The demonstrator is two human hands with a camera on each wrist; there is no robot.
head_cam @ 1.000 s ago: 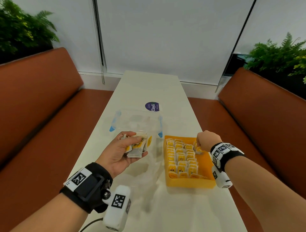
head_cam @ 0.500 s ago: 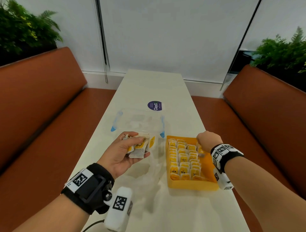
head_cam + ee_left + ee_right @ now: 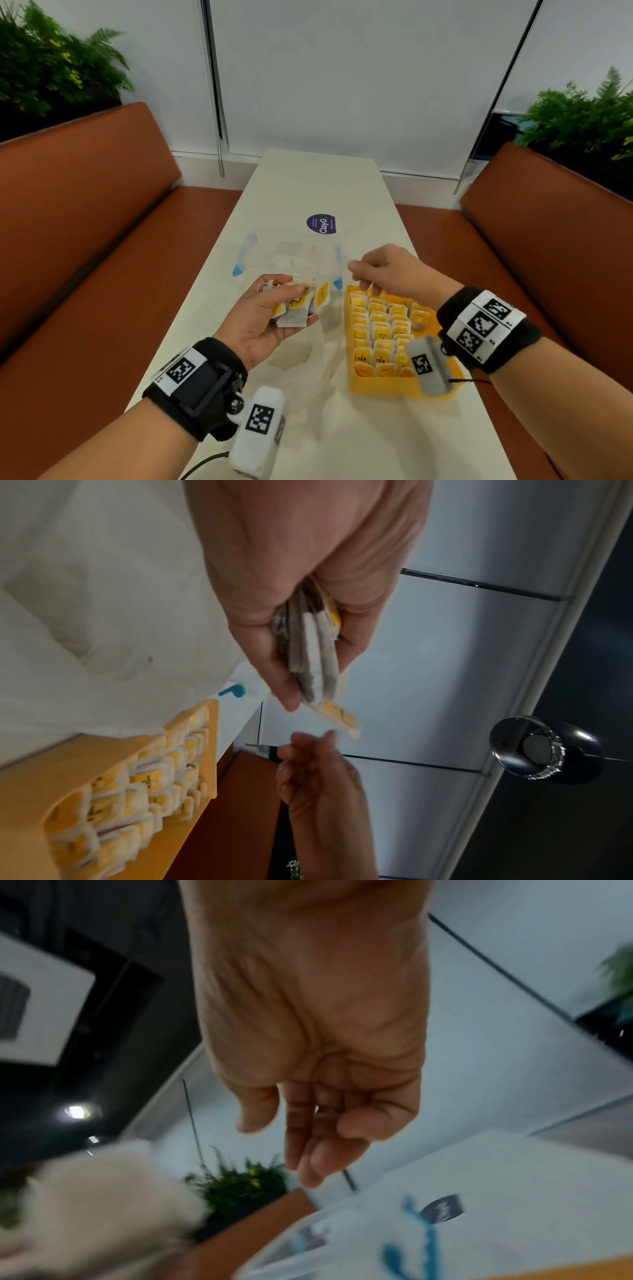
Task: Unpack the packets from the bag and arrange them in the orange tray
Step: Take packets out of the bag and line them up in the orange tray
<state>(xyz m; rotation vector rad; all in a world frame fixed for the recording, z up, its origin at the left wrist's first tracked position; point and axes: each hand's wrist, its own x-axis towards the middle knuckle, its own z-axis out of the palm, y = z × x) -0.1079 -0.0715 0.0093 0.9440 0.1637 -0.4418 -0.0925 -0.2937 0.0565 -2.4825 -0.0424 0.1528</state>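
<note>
Room: white wall panels ahead, a brown bench (image 3: 85, 240) on each side of me, ferns (image 3: 51, 68) behind both.
Table: a long white table (image 3: 308, 178) runs away from me; the clear bag (image 3: 291, 257) with blue handles lies flat on it, beyond my hands.
Tray: the orange tray (image 3: 387, 385) sits on the table just right of centre, nearly filled with rows of yellow-and-white packets standing on edge.
Head view only: the whole layout, with my right hand (image 3: 390, 270) in the air over the tray's far end, near the bag's right edge.
Left wrist view only: a ceiling lamp (image 3: 544, 748), and the bundle seen edge-on.
Right wrist view only: my right fingers (image 3: 318, 1150) loosely curled with nothing in them; the view is blurred.
Left hand: my left hand (image 3: 263, 322) is palm up, left of the tray, fingers and thumb curled round a bundle of packets (image 3: 301, 303).
Gap: the right fingertips are close to the bundle's outermost packet but apart from it.
</note>
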